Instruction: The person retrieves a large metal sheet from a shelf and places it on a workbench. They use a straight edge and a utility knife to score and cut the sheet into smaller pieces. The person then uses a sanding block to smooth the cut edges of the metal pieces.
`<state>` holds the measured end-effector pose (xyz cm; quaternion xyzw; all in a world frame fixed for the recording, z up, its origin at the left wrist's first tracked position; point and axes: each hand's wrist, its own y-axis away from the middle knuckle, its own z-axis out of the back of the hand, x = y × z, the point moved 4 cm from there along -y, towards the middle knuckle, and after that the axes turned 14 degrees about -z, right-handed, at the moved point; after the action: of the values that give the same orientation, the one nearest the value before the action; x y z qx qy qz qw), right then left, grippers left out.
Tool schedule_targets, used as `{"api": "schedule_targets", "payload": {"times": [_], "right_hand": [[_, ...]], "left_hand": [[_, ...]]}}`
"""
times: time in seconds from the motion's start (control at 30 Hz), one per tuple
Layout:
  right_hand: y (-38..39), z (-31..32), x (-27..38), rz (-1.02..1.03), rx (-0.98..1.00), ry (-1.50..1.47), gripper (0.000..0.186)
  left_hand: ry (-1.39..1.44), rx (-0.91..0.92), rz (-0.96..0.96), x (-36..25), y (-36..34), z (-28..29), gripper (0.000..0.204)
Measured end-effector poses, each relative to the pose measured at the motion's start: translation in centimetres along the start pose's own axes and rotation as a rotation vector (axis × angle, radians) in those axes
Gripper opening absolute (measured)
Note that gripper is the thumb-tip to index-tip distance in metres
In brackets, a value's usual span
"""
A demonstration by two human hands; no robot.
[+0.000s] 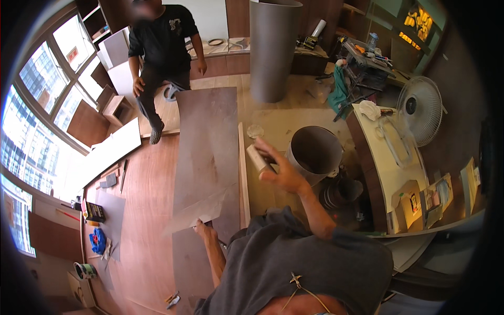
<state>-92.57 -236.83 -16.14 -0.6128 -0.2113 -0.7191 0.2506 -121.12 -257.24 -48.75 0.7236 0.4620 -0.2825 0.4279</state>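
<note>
With the left hand [205,228] pinching the sheet [203,209] over the board [207,121] at lower centre and the right hand [287,174] gripping a block [260,159] mid-frame, an even, light hold would probably best spare the sheet from creasing.

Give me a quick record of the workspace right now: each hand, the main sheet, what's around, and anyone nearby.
left hand: gripping a thin brownish sheet by its near edge
right hand: raised, holding a pale block; exact kind unclear
main sheet: long brown panel, lying flat, beyond and under the thin sheet in view
right side: open dark cylinder, white fan
far side: tall upright grey roll
nearby: person in dark clothes, far left
</note>
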Motion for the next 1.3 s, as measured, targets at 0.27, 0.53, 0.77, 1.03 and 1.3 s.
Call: {"api": "schedule_targets", "payload": {"times": [0.27,0.53,0.77,1.03,1.3], "right_hand": [[-0.1,6.9,2.9,0.015,0.083,-0.474,0.096],[0.2,4.6,0.3,-0.044,0.333,-0.816,0.106],[0.0,2.0,-2.5,-0.107,0.423,-0.975,0.102],[-0.2,1.2,-1.2,-0.107,0.527,-1.019,0.103],[0.0,2.4,0.8,-0.033,0.599,-0.866,0.117]], "left_hand": [[0.01,0.024,-0.013,-0.1,0.5,0.6,0.032],[-0.02,-0.02,-0.005,0.5,0.6,1.0,0.029],[0.001,0.033,0.038,0.5,2.4,0.1,0.024],[0.012,0.053,0.068,0.9,2.4,0.0,0.028],[0.009,0.041,0.048,0.9,2.1,0.1,0.031]]}}
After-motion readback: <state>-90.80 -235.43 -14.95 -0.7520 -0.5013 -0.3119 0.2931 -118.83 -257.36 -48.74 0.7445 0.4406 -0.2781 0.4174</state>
